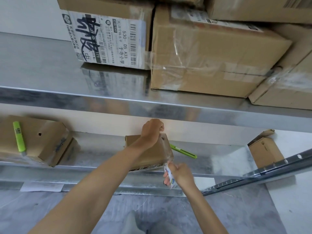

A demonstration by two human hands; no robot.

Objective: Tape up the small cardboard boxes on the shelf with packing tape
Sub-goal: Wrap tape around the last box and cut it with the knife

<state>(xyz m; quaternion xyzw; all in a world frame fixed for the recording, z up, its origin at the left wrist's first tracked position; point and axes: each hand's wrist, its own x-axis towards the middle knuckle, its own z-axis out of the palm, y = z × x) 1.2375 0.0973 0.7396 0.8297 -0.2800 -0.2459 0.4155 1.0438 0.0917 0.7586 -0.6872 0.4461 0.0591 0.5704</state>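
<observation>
Cardboard box (152, 155) gripped by outstretched left hand (152, 130), right hand (179, 173) clutching tape roll (170, 178)

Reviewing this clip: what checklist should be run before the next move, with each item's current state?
1. Steadying: left hand holds the far edge of the small brown cardboard box. Ok.
2. Tape ready: right hand grips the white-labelled tape roll at the box's near right corner. Ok.
3. Clear tape smoothed across the box top. Cannot tell.
4. Strip cut free from the roll. Cannot tell.
5. Cutter handy: green utility knife lies on the metal shelf, right of the box. Ok.
</observation>
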